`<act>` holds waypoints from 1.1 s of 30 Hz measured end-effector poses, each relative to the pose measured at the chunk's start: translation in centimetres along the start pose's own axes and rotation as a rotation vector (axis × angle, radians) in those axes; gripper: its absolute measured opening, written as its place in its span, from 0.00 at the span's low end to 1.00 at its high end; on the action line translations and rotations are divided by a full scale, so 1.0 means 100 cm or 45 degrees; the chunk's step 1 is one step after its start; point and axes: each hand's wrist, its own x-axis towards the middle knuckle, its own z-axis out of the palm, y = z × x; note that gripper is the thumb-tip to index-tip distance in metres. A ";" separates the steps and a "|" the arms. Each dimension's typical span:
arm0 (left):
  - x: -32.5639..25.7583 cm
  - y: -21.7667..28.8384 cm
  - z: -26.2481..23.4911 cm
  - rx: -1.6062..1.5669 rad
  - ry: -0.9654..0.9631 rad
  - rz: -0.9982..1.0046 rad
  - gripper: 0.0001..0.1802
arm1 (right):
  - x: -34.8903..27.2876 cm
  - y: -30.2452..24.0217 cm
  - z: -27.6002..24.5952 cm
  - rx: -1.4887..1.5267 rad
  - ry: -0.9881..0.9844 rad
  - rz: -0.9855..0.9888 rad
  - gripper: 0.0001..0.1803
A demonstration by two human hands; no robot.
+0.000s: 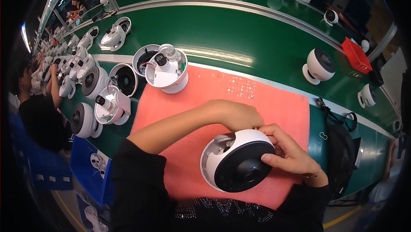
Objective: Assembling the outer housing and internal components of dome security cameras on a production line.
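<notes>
Tilted above the pink mat (180,133) is a round white security camera (250,163) with a black front and a dark lens. At its left side a gap between the front cover and the white rear shell (208,159) shows inner parts. My right hand (291,150) grips the camera's right side, thumb on the black face and fingers curled at the edge. Bent across from the left, my left hand (242,115) is closed at the top edge of the housing. Its fingertips are mostly hidden behind the cover, close to the right fingers.
An opened camera body (167,71) stands at the mat's far left corner; several more crowd the green bench leftward. Small clear discs (242,87) lie on the mat. Rightward are a finished-looking camera (319,66), a red bin (356,56) and a black bag (340,150). A co-worker (40,108) sits left.
</notes>
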 end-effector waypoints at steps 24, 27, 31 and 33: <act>-0.078 0.027 0.167 -0.327 1.250 -0.012 0.48 | -0.016 0.008 0.021 -0.006 0.070 -0.015 0.24; -0.088 0.025 0.159 -0.460 1.344 -0.003 0.42 | -0.010 0.000 0.015 -0.329 0.052 -0.120 0.20; -0.088 0.043 0.131 -0.354 1.431 -0.243 0.39 | 0.001 -0.010 0.011 -0.303 0.050 -0.051 0.19; -0.088 0.044 0.122 -0.330 1.441 -0.220 0.37 | 0.005 -0.012 0.010 -0.264 0.066 0.022 0.18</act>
